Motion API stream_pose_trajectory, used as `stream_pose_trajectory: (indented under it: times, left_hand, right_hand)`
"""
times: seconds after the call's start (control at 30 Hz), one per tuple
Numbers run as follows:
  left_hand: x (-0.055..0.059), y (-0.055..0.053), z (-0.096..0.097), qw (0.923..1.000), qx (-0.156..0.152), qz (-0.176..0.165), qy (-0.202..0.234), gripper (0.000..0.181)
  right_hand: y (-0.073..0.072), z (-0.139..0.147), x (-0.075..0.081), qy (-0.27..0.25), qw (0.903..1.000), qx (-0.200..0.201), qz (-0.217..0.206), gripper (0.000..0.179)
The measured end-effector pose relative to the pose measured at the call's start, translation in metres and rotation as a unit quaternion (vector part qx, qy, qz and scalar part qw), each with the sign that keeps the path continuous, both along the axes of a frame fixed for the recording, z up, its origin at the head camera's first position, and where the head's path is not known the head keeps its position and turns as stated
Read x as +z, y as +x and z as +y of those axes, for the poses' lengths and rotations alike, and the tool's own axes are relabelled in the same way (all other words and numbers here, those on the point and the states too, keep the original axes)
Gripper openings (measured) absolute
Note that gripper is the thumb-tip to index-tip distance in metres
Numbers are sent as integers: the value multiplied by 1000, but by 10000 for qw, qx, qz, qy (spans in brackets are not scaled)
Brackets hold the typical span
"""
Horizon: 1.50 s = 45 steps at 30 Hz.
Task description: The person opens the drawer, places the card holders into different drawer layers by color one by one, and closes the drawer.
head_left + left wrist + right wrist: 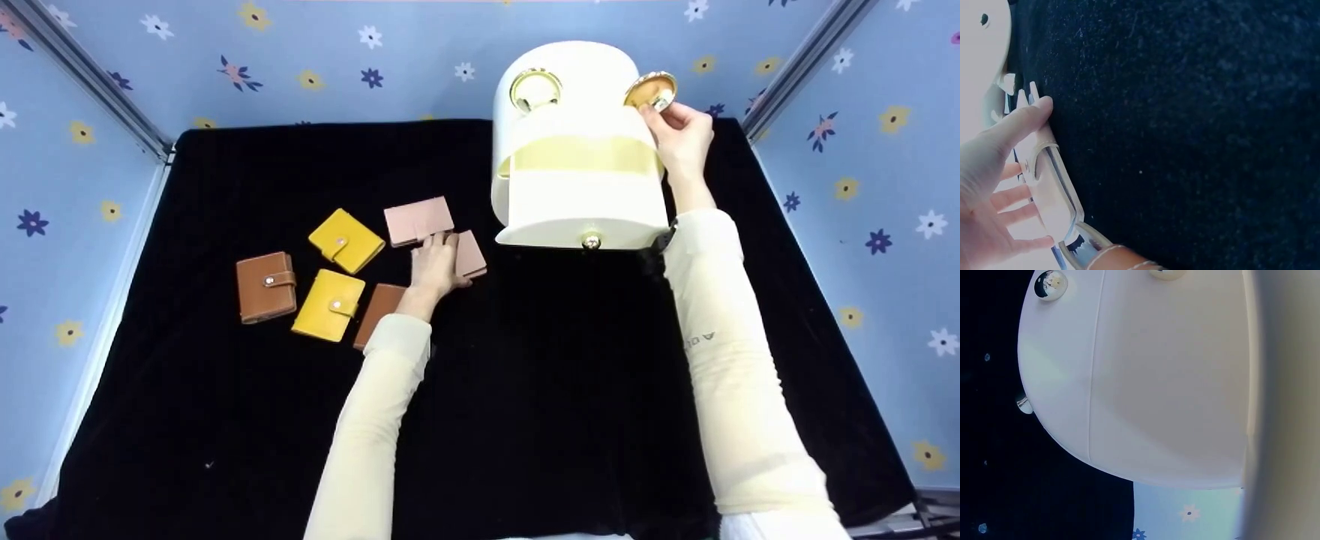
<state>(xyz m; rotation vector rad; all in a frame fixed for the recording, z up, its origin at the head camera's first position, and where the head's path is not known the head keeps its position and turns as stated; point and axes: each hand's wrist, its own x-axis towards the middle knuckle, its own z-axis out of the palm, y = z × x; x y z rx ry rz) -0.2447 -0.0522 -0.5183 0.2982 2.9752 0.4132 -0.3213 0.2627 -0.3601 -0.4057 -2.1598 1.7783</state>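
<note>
My left hand (pixel 435 266) reaches down over a pink wallet (pixel 470 253) lying on the black cloth. In the left wrist view its thumb lies across one side of the snap-strap pink wallet (pixel 1053 197), with the other fingers on the opposite side. Another pink wallet (pixel 418 219) lies just beyond the fingertips. Far right, my right hand (pixel 686 139) pinches a gold-rimmed round disc (pixel 651 91) at the upper corner of a white box (pixel 581 67). The box's drawer (pixel 589 202) is pulled out toward me. The right wrist view shows the box's smooth white side, but not the fingers.
Two yellow wallets (pixel 330 304) and a brown wallet (pixel 266 289) lie left of my left hand. Another brown wallet (pixel 380 311) is partly under that wrist. A second gold-rimmed disc (pixel 535 88) stands on the box's left. Flowered walls (pixel 337 60) surround the black-covered table.
</note>
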Motion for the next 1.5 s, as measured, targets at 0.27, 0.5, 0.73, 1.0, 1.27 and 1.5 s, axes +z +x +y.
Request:
stream_pose_trajectory:
  times: [0.27,0.5,0.73,1.0,1.27,1.5]
  left_hand:
    - [5,2,2,9996,213,62,176,77]
    - [17,11,3,9957,468,293,738,78]
    - [31,23,3,9873,699,536,1320,75]
    - [46,39,-1,9804,722,871,1616,74]
    - [71,57,-5,9752,695,1127,1772,72]
    - [98,70,-7,9691,489,1493,1899,70]
  right_hand:
    - [1,1,1,71,10000,-13,36,26]
    - [-1,1,0,39,10000,-20,66,24]
    - [-1,1,0,52,10000,-3,7,23]
    - [0,0,0,76,9999,44,72,27]
    - [1,0,-2,143,9998,71,94,27]
    - [-1,-1,-3,93,9997,56,237,25]
